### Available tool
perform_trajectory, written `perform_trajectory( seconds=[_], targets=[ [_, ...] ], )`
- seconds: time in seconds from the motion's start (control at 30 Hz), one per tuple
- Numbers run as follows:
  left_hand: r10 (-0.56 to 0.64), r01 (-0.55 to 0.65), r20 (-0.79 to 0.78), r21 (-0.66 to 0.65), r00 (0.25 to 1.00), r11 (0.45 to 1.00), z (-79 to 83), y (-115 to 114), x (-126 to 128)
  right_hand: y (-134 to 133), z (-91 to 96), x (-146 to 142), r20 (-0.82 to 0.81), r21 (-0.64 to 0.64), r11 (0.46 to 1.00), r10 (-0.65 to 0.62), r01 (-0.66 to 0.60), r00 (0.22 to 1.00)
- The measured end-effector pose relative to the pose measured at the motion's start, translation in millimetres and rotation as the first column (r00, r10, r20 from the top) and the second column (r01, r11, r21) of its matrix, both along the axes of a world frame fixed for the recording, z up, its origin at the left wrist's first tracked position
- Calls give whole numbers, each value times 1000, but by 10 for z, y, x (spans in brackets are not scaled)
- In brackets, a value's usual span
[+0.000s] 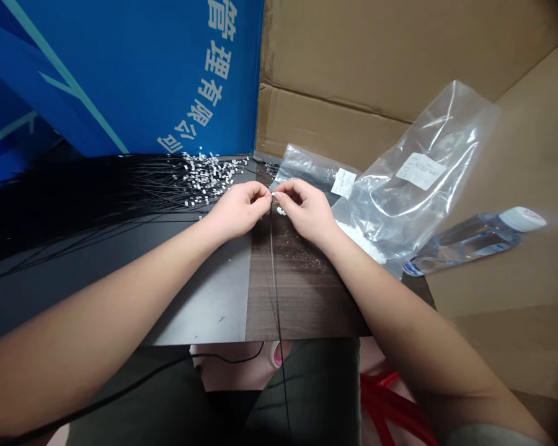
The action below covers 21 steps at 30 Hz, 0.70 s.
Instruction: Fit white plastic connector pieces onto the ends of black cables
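Observation:
My left hand (pixel 239 209) and my right hand (pixel 307 210) meet over the dark wooden table (pixel 302 297), fingers pinched together. Between the fingertips is the top end of a thin black wire (pixel 275 279), which hangs straight down past the table's front edge. My right fingers pinch a small white connector (pixel 275 195) at that wire end; my left fingers hold the wire just beside it. A few loose white pieces (pixel 281 212) lie under my right hand.
A big bundle of black wires (pixel 74 192) with several white connectors (pixel 209 173) lies at the left. Clear plastic bags (pixel 418 186) and a lying water bottle (pixel 474 238) sit at the right. A blue board (pixel 121 74) and cardboard (pixel 376 56) stand behind.

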<state>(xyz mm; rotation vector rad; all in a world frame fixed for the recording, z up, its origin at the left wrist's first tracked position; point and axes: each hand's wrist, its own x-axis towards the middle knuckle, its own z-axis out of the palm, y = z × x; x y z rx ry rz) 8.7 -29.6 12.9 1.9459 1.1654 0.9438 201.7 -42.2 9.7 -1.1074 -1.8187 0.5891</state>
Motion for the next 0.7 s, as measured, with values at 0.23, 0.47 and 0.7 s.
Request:
perform_trajectory(
  seconds=[0.23,0.47,0.7],
  targets=[
    [15,-15,-22,0,1000,1000,27,-23,7,30,-17,-11,-154,-86,995,45,-59,987],
    [11,-11,-63,-3,998,1000,52,-37,3,75,10,26,-287,-307,939,64,-155,956],
    [29,-27,-122,18,992,999,90,-61,8,58,58,52,-206,-285,948,86,-143,975]
  ],
)
